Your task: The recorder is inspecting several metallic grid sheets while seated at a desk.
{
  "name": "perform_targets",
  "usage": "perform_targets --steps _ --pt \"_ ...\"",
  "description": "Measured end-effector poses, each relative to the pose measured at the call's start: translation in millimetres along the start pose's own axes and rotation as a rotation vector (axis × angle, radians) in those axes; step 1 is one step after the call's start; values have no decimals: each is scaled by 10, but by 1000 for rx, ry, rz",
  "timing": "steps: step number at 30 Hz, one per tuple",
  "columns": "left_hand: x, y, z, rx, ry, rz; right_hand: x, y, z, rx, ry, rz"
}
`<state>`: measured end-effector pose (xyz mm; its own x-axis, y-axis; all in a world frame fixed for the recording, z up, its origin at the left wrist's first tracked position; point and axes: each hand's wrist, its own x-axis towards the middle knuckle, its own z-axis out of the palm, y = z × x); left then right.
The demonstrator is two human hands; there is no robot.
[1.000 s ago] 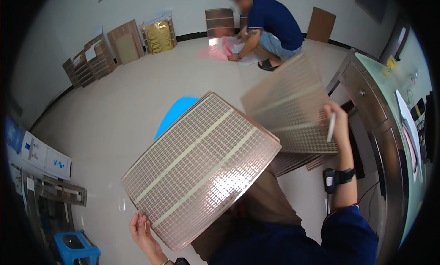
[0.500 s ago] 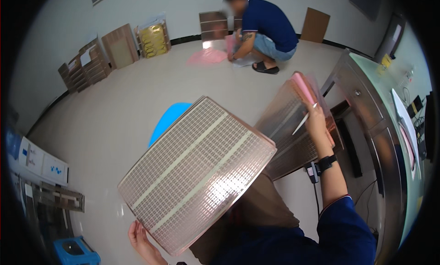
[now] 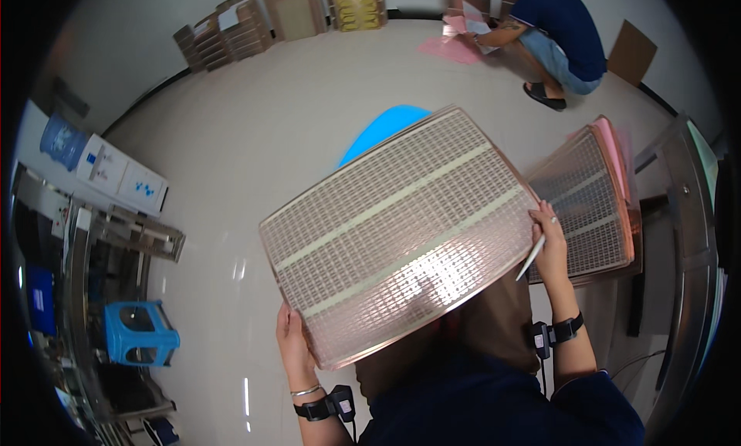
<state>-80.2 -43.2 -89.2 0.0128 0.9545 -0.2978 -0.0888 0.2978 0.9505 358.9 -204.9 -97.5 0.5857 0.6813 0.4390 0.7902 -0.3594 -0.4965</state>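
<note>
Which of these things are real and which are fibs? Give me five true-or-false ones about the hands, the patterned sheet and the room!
1. The left hand is touching the patterned sheet. True.
2. The white stick is in the left hand. False: it is in the right hand.
3. The stool is blue. True.
4. The other person is standing. False: they are crouching.
5. Pink sheeting lies near that person. True.

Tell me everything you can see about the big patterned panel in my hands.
The patterned panel is thin and rectangular, with coppery edges and a glossy, metallic-looking face of small repeated cells, crossed by two pale lengthwise bands. Glare whitens its near side. Its long sides slant up toward the picture's right, above your brown trousers. Your left hand grips the left edge; your right hand touches the right edge.
</note>
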Motion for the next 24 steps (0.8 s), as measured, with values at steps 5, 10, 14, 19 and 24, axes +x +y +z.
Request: perform_targets --steps 5,10,14,19,24 --pt "-118 252 157 5 81 105 -12 -54 27 72 -25 37" --pt "-88 409 133 -124 56 175 -39 163 17 266 -25 252" --pt "-7 415 116 -197 23 154 15 252 -116 620 34 406" --pt "192 368 -1 -213 -21 155 47 -79 -320 746 23 504" --pt "337 318 -131 -221 -33 137 88 -96 -313 990 25 545"
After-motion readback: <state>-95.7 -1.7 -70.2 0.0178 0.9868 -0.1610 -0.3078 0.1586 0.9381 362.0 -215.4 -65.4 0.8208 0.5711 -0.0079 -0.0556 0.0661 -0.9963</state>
